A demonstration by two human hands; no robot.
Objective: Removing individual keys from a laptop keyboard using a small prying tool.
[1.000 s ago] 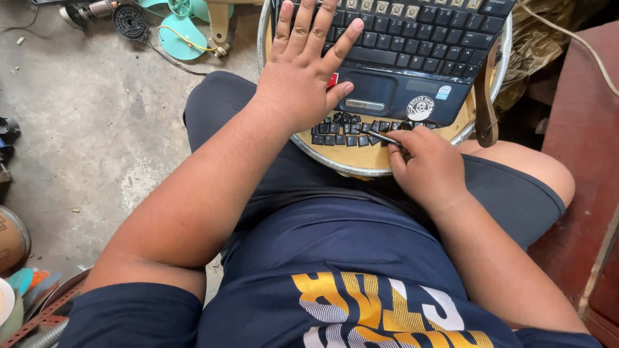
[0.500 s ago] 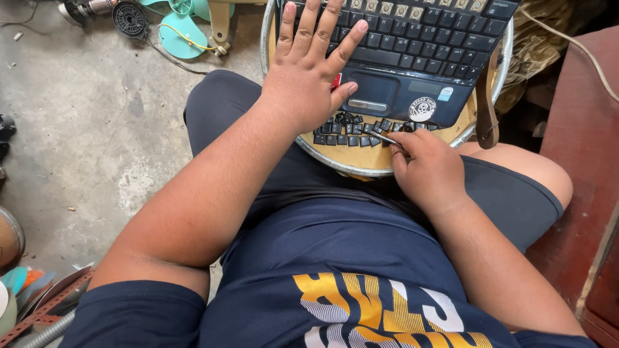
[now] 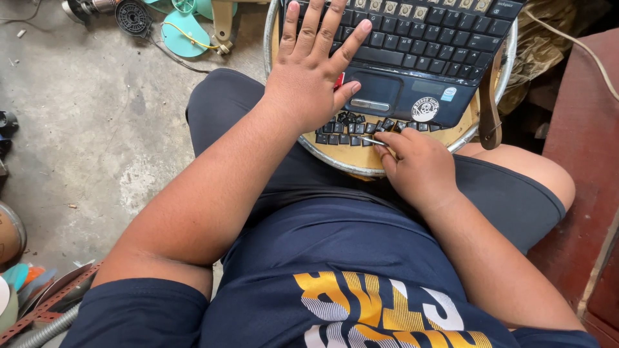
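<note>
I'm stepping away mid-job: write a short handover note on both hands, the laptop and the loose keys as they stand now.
Left hand: flat, fingers spread, pressing on the laptop.
Right hand: pinching a thin metal tool, its tip among the loose black keycaps.
Laptop and keycaps lie on a round wooden stool.
Done: top keyboard row shows bare sockets; removed caps piled at the near edge.
Left: most keys still seated.

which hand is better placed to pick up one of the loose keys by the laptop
Right. The right hand sits beside the loose keys, its thin metal tool touching the pile. The left hand lies flat and spread across the laptop, probably steadying it, so it looks less free.
</note>
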